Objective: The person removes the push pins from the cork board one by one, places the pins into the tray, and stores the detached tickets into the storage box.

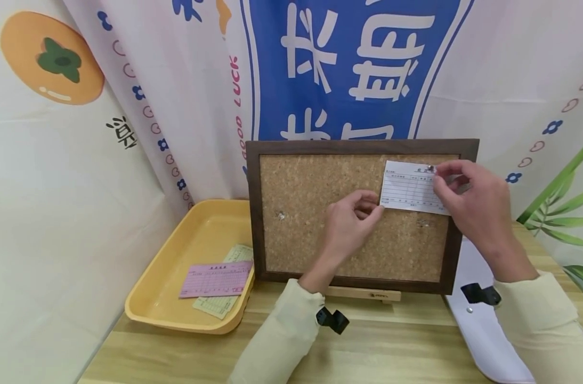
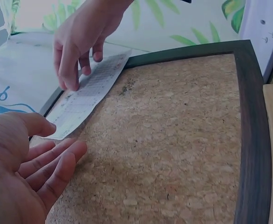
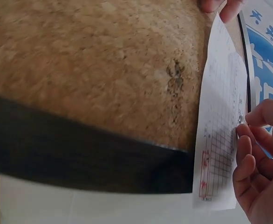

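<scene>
A framed cork board stands tilted back on a wooden stand. A white printed form slip lies against its upper right, overlapping the right frame. My right hand pinches a small shiny pushpin at the slip's top edge; the fingertips partly hide it. With thumb and fingers, my left hand holds the slip's lower left corner. In the left wrist view, that corner sits between the left thumb and fingers. The right wrist view shows the slip bowed slightly off the cork.
A yellow tray at the left holds a pink slip and pale green slips. A pale lilac item lies under my right forearm, with pins on it. A printed curtain hangs behind.
</scene>
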### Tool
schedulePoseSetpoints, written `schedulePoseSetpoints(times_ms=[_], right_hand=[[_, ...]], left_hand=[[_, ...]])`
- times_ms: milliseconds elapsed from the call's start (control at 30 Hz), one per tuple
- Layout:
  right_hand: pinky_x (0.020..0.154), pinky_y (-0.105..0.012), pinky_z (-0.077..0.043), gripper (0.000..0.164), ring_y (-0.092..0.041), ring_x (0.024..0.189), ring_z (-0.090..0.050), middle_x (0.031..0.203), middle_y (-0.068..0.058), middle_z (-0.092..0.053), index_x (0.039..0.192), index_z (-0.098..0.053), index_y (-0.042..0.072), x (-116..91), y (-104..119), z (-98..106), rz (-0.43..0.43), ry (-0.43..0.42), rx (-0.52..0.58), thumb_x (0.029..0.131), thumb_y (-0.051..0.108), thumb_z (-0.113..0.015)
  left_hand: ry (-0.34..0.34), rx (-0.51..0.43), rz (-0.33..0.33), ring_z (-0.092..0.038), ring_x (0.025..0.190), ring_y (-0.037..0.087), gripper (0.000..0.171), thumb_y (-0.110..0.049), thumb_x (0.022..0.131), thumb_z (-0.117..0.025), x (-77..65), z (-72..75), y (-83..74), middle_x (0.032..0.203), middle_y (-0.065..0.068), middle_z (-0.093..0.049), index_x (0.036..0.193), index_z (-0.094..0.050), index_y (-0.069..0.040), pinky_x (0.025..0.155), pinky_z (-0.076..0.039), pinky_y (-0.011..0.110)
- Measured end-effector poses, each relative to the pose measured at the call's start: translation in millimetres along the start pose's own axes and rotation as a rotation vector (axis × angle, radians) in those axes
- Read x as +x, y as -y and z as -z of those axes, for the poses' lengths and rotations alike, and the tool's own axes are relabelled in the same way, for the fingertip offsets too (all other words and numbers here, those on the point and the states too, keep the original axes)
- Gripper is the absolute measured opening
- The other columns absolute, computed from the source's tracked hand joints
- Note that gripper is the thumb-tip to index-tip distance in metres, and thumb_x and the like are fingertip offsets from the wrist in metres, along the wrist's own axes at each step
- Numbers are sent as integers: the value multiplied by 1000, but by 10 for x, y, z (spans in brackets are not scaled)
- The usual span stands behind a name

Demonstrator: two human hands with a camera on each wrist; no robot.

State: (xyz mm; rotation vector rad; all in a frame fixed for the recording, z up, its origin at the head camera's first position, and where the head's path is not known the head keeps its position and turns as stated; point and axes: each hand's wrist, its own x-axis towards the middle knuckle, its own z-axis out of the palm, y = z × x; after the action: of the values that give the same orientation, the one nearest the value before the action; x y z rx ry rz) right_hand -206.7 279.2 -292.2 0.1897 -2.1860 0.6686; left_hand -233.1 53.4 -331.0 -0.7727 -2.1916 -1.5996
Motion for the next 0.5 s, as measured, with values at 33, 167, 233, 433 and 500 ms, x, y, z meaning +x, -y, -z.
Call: schedulePoseSetpoints(times_ms=[33, 167, 233, 433, 500], right_hand=[[72, -6, -35, 23, -27, 82, -62, 102, -18, -72, 113, -72, -1, 11, 7, -7, -16, -8, 12, 99, 17, -66], [71, -6, -36, 23, -21, 82, -58, 105, -17, -73, 114, -73, 0, 31, 23, -27, -72, -29, 44, 99, 17, -66], [71, -6, -37, 23, -18, 82, -56, 107, -17, -73, 115, -73, 1, 33, 23, -32, -87, -33, 53, 99, 16, -67], [72, -7, -39, 23, -9, 82, -53, 107, -15, -73, 115, -73, 2, 46, 15, -42, -95, -36, 73, 98, 15, -66], [73, -7, -39, 23, -7, 83, -53, 108, -14, -73, 116, -73, 2, 53, 16, -44, -94, -36, 80, 98, 15, -67]], left_hand=[[-1, 4, 3, -64, 70, -2, 16, -13, 95, -75, 8, -12, -5, 88, -4, -73, 110, -73, -6, 63, -55, 19], [-17, 6, 0, -64, 68, -2, 15, -11, 95, -75, 33, -45, -14, 87, -3, -73, 109, -73, -6, 62, -55, 18], [-23, 10, -7, -64, 67, -2, 14, -10, 95, -75, 42, -54, -13, 86, -3, -74, 108, -74, -5, 61, -54, 18], [-39, 19, -26, -62, 64, -2, 13, -7, 94, -75, 63, -70, 1, 84, -4, -73, 107, -74, -6, 58, -53, 18], [-44, 14, -30, -62, 63, -1, 11, -7, 94, -75, 68, -75, 9, 83, -4, -72, 105, -74, -7, 57, -52, 18]])
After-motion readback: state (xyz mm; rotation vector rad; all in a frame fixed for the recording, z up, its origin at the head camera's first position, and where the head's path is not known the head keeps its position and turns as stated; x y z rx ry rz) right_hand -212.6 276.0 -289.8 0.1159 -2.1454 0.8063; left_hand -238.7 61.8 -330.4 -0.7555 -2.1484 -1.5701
